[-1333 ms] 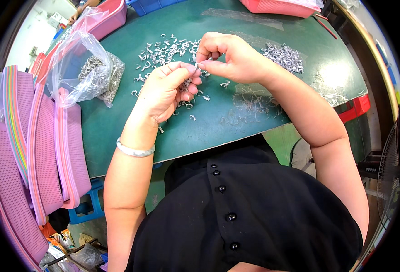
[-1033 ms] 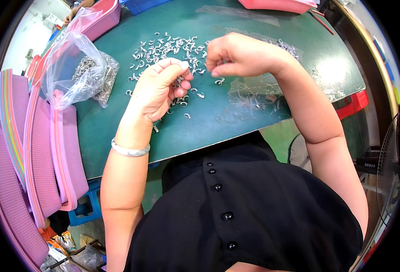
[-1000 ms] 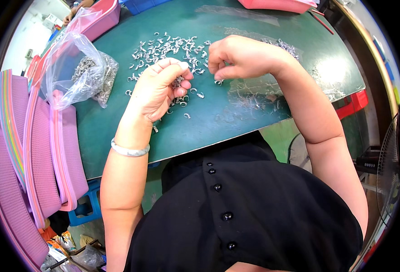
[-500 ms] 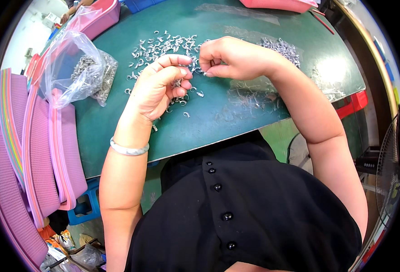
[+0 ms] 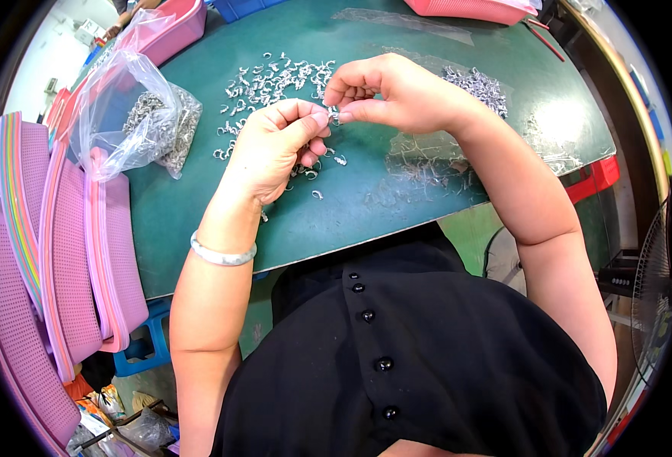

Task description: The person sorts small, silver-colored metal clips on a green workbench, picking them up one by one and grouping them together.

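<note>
My left hand [image 5: 279, 148], with a pale bangle [image 5: 223, 254] on its wrist, is closed in a pinch of thumb and forefinger. From its fingertips pokes a small silvery curved metal piece [image 5: 333, 114]. My right hand [image 5: 389, 95] meets it from the other side, thumb and curled forefinger on the same piece. Fine detail of the piece is too small to make out. Beyond and under the left hand, many similar curved metal pieces [image 5: 275, 82] lie scattered on the green tabletop [image 5: 336, 213]. Past my right wrist is a denser heap of grey metal pieces [image 5: 479, 90].
A clear plastic bag [image 5: 176, 137] of grey metal pieces sits at the left. Stacked pink and purple baskets [image 5: 69, 251] stand beside the table. Pink bins [image 5: 176, 30] and a blue bin [image 5: 241, 7] line the far edge. A fan [image 5: 652, 282] is at the right.
My left thumb and forefinger have closed into a pinch, and my two hands have come together. A small metal piece now shows between their fingertips.
</note>
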Motion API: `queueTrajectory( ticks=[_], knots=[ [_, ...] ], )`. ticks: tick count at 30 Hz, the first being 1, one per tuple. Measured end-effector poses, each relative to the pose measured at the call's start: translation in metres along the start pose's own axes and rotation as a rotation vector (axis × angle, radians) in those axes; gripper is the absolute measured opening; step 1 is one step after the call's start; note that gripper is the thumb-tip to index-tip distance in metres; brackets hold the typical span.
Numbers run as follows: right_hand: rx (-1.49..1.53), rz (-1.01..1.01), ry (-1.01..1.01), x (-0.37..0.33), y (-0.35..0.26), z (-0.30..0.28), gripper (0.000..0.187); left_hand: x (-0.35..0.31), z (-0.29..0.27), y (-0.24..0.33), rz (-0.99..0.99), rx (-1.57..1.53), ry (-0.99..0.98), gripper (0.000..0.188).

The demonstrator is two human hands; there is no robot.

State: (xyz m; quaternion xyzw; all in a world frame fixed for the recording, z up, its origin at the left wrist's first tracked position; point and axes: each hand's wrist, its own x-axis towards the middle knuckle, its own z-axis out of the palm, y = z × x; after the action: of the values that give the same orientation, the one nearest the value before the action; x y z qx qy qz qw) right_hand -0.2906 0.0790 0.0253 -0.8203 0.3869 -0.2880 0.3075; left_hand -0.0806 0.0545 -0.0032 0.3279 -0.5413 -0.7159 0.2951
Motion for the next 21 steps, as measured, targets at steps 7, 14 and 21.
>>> queueTrajectory(
  ticks=[7, 14, 21],
  knots=[
    [0.042, 0.009, 0.002, 0.0014, 0.0043, -0.0003, 0.02, 0.0012, -0.0011, -0.0021, -0.003, -0.04, -0.015, 0.008],
    [0.331, 0.183, -0.004, 0.0016, 0.0079, 0.0045, 0.027, 0.002, -0.0026, 0.0005, -0.036, -0.192, 0.002, 0.008],
    [0.486, 0.206, 0.065, 0.0034, 0.006, 0.0058, 0.028, 0.0016, -0.0086, 0.0029, -0.043, -0.386, -0.048, 0.008]
  ],
)
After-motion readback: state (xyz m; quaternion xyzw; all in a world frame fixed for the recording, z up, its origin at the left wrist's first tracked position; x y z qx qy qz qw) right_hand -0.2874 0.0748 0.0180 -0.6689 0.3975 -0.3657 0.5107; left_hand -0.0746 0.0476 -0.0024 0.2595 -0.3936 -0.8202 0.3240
